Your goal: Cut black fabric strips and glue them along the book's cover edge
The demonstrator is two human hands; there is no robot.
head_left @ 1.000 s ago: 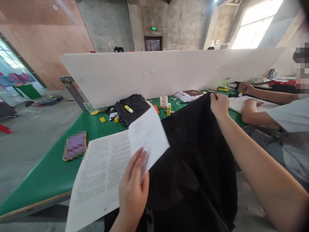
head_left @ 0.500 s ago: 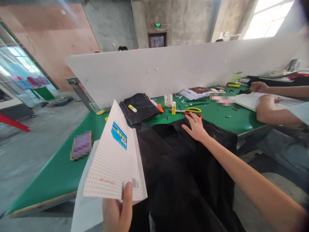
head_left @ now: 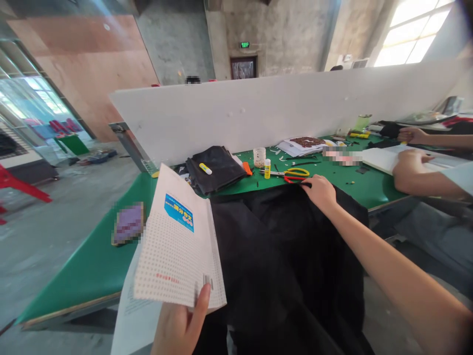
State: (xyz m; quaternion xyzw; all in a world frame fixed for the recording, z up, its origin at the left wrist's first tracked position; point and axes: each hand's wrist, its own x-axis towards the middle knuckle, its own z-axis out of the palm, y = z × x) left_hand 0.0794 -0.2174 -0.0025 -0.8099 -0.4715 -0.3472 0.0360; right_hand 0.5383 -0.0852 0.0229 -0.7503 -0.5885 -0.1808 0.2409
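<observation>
My left hand (head_left: pixel 185 318) grips the lower end of a white dotted booklet (head_left: pixel 185 266) with a blue label, its thumb over the barcode. A large black cloth (head_left: pixel 266 246) hangs over the table's front edge and fills the space to the right of the booklet. At the cloth's far edge, my right hand (head_left: pixel 320 192) is closed, pinching a fold of it. Just beyond those fingers lie scissors (head_left: pixel 295 173) with yellow and red handles, beside an upright yellow glue stick (head_left: pixel 267 169). Below the booklet, a white printed sheet (head_left: pixel 135 320) shows in part.
On the green table (head_left: pixel 88 261) lie a folded black cloth (head_left: pixel 218 172) with another glue stick (head_left: pixel 205 168) on it, a clear jar (head_left: pixel 259 157) and a blurred purple item (head_left: pixel 128 223). A white partition (head_left: pixel 258 108) stands behind. At right, a co-worker's hands (head_left: pixel 410 165) rest over paper.
My right hand has gone from spread fingers on the black cloth to pinching its far edge, drawing it smoother and rightward. The booklet has tilted slightly in my left hand.
</observation>
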